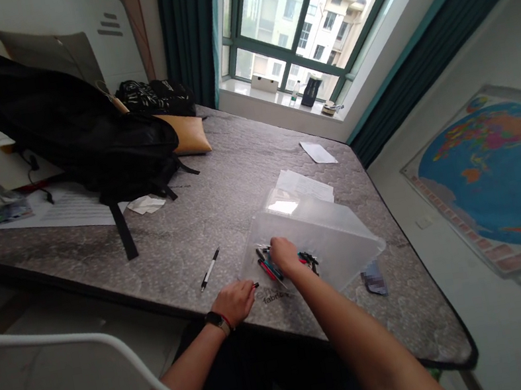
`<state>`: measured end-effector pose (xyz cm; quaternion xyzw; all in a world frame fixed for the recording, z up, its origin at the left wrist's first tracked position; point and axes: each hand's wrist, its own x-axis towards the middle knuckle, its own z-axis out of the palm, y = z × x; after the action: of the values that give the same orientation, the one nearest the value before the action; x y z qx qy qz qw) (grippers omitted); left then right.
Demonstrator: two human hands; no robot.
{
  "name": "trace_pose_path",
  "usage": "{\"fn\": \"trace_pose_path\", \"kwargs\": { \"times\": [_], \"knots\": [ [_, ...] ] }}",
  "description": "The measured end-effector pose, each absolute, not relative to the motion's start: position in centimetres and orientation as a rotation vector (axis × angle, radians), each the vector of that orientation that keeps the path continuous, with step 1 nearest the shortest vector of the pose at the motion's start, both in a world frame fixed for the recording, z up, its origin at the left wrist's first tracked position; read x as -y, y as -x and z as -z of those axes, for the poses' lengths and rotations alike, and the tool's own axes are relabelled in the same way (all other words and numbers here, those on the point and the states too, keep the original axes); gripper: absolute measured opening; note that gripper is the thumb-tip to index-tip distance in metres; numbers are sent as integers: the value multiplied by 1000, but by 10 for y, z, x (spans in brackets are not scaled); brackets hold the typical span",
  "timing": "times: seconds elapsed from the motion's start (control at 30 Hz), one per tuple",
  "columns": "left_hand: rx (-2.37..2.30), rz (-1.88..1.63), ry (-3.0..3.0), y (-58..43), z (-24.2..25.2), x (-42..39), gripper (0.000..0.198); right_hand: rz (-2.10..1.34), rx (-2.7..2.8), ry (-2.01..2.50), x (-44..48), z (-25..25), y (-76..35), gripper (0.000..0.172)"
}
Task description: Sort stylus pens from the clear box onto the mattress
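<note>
A clear plastic box lies on the grey mattress near its front edge, with several pens in red, blue and black inside. My right hand reaches into the box, fingers curled down onto the pens. My left hand, a watch at its wrist, rests closed at the box's near left corner; what it holds is hidden. A single white and black pen lies loose on the mattress to the left of the box.
A black backpack and an orange cushion sit at the back left, over paper sheets. More papers lie behind the box. A white chair rail curves at lower left. A world map hangs on the right wall.
</note>
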<state>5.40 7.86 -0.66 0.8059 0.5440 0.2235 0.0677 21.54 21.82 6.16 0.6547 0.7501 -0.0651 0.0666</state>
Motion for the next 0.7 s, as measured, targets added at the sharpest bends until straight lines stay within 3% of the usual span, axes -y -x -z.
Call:
{"fn": "trace_pose_path", "kwargs": {
  "times": [0.53,0.7],
  "knots": [
    [-1628,-648,-2370,-53,8,-79,26,209,-2368,-1941,-201,-78,-232,20],
    [-1626,-686,-2370,-53,12,-78,27,552,-2676,-2217,-140,-60,-258,15]
  ]
}}
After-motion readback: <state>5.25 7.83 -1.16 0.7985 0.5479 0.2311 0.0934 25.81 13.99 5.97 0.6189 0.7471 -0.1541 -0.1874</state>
